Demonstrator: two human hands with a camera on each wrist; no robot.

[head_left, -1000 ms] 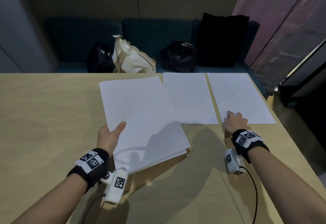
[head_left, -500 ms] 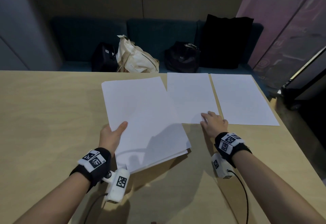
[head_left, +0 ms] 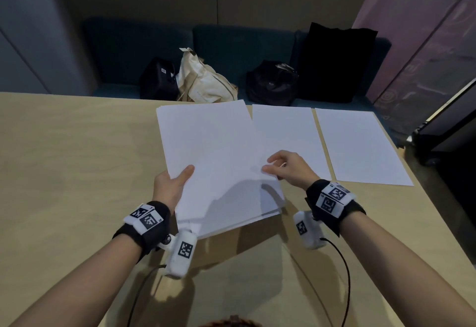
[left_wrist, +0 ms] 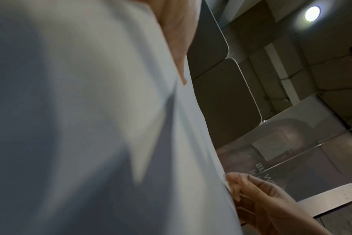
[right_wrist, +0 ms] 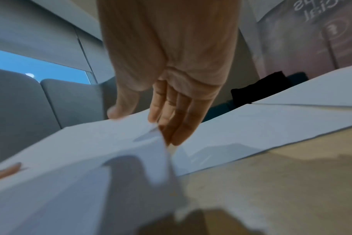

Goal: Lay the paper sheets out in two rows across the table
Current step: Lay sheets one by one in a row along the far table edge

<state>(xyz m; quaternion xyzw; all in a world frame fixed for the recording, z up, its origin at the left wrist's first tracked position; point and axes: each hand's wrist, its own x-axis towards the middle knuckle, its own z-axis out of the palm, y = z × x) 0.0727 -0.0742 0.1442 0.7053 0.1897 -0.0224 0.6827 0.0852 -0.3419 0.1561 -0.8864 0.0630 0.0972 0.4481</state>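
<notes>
The left hand (head_left: 170, 187) grips the paper stack (head_left: 219, 161) above the tabletop (head_left: 64, 172); right hand (head_left: 288, 169) fingers (right_wrist: 167, 111) pinch its right edge. Thin, floppy sheets probably cling; peel one at the corner.

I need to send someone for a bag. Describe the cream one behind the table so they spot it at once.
Look past the far edge of the wooden table to the dark blue bench. Several bags sit on its seat in a row; the cream bag is second from the left. It is the only pale one, slumped and creased between black bags.
</notes>
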